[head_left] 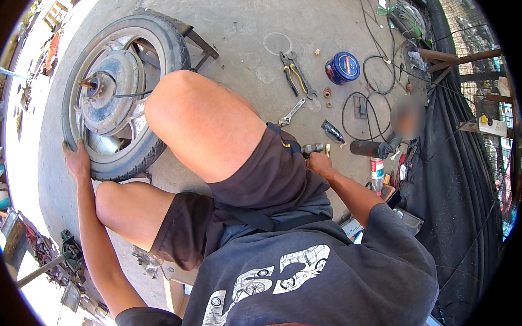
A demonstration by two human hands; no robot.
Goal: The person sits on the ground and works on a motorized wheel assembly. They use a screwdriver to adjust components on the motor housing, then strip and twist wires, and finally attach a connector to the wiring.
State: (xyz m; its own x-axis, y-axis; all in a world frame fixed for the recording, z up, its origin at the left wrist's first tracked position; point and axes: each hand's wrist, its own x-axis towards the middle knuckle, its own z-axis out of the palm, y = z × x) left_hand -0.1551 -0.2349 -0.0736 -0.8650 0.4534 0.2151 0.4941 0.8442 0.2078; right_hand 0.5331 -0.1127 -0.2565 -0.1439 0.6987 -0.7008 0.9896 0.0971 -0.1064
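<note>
A hub-motor wheel point(111, 100) with a black tyre leans at the left, its axle stub facing up and left and a dark cable running from the hub toward my knee. My left hand point(77, 159) is wrapped over the tyre's lower left edge. On my right, beside my thigh, my right hand point(319, 164) is closed around what looks like a hammer point(313, 148); only its grey metal head shows, and the handle is hidden. A small black tube point(332, 130) lies on the floor just beyond that hand.
Pliers point(290, 75), a large wrench point(301, 78) and an adjustable wrench point(292, 111) lie on the concrete. Beyond are a blue tub point(342, 68) and looped black cable point(384, 90). A dark cylindrical tool point(369, 148) and a bottle point(377, 174) stand right, near black sheeting point(444, 186).
</note>
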